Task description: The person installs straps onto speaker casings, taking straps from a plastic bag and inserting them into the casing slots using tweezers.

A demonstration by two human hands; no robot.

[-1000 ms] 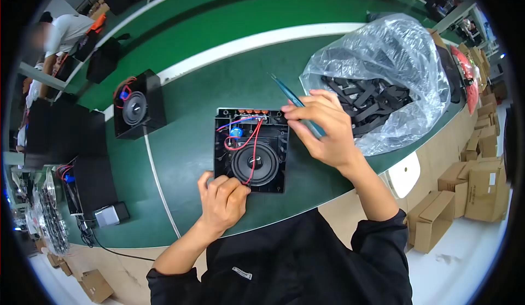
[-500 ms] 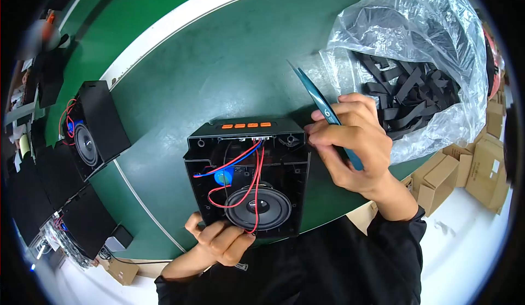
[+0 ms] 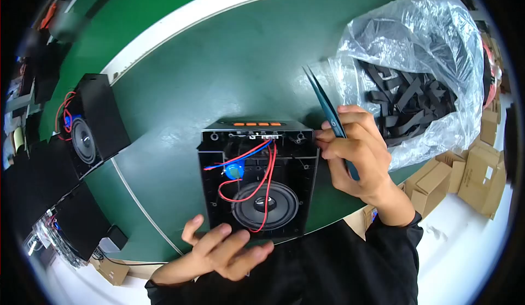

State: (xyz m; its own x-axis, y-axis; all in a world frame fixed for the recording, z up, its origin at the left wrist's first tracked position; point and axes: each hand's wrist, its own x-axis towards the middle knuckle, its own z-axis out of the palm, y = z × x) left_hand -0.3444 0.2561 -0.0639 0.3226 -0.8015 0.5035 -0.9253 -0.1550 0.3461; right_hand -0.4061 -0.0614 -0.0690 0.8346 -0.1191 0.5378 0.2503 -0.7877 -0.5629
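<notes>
An open black speaker box point(image 3: 304, 182) stands at the table's near edge, its open side facing me. Inside are a round speaker cone point(image 3: 265, 205), a blue round part point(image 3: 234, 169), and red and blue wires running to a white connector strip point(image 3: 265, 136). Along the upper edge sits a row of orange buttons point(image 3: 257, 123). My left hand point(image 3: 227, 253), fingers spread, is at the box's lower left corner; whether it touches cannot be made out. My right hand point(image 3: 358, 154) holds dark teal tweezers point(image 3: 328, 105), tips pointing up and away, with its fingertips at the box's upper right corner.
At right lies a clear plastic bag point(image 3: 432, 37) with black straps point(image 3: 407, 100) in it. Another open speaker box point(image 3: 104, 113) stands at left, near dark panels point(image 3: 90, 220). Cardboard boxes point(image 3: 481, 176) are on the floor at right. A white strip point(image 3: 186, 23) edges the green table.
My left hand has loosened from the box's lower edge and its fingers have spread. The box has tilted so its buttoned face shows less. The tweezers remain in my right hand.
</notes>
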